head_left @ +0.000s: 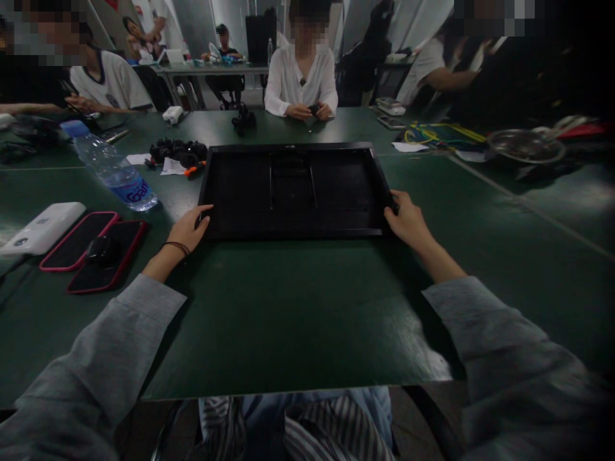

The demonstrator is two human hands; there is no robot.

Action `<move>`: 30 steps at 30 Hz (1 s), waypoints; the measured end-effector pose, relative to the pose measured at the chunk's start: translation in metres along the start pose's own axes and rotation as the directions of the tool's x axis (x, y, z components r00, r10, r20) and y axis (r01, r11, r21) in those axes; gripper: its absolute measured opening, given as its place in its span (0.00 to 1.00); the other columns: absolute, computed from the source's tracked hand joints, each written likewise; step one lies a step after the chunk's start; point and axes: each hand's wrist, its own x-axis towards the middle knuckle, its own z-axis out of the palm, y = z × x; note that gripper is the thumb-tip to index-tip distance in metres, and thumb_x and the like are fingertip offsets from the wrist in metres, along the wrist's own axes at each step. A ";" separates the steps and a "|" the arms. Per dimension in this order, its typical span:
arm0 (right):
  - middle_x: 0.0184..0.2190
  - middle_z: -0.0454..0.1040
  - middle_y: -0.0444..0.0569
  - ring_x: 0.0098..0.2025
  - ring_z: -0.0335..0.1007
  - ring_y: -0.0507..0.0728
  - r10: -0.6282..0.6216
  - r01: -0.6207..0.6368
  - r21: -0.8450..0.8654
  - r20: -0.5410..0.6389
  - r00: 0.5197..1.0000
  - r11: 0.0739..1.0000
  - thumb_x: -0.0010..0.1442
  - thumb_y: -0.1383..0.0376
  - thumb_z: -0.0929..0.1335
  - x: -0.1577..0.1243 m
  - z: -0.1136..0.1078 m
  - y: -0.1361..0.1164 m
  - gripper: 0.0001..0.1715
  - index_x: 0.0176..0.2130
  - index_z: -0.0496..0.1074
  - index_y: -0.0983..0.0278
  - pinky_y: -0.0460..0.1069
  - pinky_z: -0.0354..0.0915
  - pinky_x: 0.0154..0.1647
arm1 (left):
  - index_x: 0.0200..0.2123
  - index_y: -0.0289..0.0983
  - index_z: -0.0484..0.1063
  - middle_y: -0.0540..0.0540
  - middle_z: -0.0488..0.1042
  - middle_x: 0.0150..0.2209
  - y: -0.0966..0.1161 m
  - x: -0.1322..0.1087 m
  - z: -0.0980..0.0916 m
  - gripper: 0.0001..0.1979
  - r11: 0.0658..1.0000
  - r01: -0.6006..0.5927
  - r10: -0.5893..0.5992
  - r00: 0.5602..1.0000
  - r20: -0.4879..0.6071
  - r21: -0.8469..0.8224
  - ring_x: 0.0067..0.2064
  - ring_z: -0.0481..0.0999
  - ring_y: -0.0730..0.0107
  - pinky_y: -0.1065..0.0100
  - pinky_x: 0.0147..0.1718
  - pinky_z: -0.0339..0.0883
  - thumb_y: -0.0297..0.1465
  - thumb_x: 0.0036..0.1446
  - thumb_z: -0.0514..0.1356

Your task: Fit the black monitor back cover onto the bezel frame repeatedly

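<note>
A wide, shallow black tray-like panel with a raised rim lies on the green table in front of me. A small pale logo sits at the middle of its far rim, and a bracket with two thin bright rods stands out at its centre. My left hand holds its near left corner, thumb on the rim and fingers partly hidden. On the opposite side, my right hand grips the right edge with the thumb on top. Both hands are closed on the rim.
Left of the panel are a tilted-looking water bottle, a white power bank and a red-edged phone. Black and orange parts lie behind. At right are a metal bowl and yellow cables. People sit around the table.
</note>
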 end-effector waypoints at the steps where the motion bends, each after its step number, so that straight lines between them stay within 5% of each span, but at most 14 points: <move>1: 0.53 0.77 0.63 0.58 0.72 0.74 -0.005 0.005 0.002 0.004 1.000 1.000 0.58 0.58 0.66 0.000 0.000 0.000 0.38 0.65 0.64 0.65 0.70 0.66 0.62 | 0.63 0.39 0.69 0.39 0.73 0.62 0.000 0.000 0.000 0.25 1.000 0.002 -0.002 1.000 0.001 0.001 0.61 0.73 0.53 0.48 0.63 0.64 0.39 0.67 0.50; 30: 0.52 0.78 0.64 0.56 0.74 0.75 0.005 -0.005 -0.004 -0.018 1.000 1.000 0.58 0.59 0.65 -0.002 0.000 -0.004 0.37 0.64 0.65 0.66 0.71 0.67 0.60 | 0.64 0.38 0.68 0.39 0.74 0.60 -0.005 0.000 0.004 0.26 1.000 -0.001 0.001 1.000 -0.011 0.024 0.61 0.73 0.52 0.46 0.64 0.63 0.36 0.67 0.47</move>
